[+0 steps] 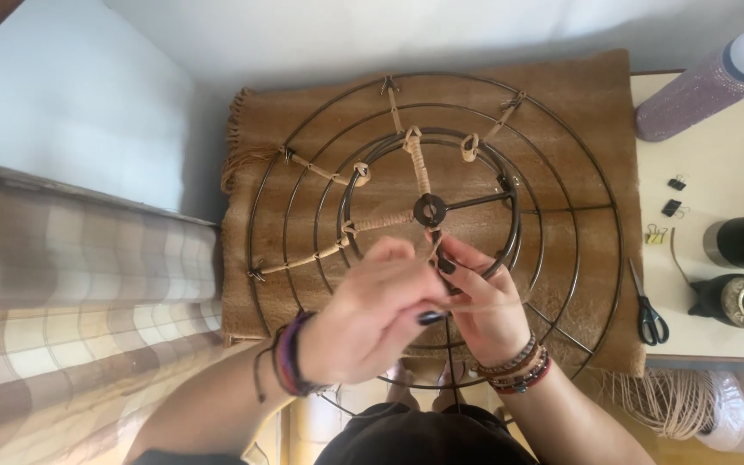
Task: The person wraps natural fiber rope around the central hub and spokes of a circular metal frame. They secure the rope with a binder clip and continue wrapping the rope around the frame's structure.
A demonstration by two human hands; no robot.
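Pinching a thin tan cord [435, 250] together, the left hand [372, 314] and right hand [480, 301] meet just below the hub [430, 209] of a wire frame [579, 146] (several spokes already wrapped), which lies on a brown cloth [579, 86]; scissors [647, 310] lie right of the frame.

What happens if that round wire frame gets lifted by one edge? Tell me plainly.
The wire frame is probably stiff: its thin metal rings and spokes keep their shape on the brown cloth. It looks light for its size, being mostly open gaps. Being wide, it may sag or wobble slightly; both hands work near its hub.
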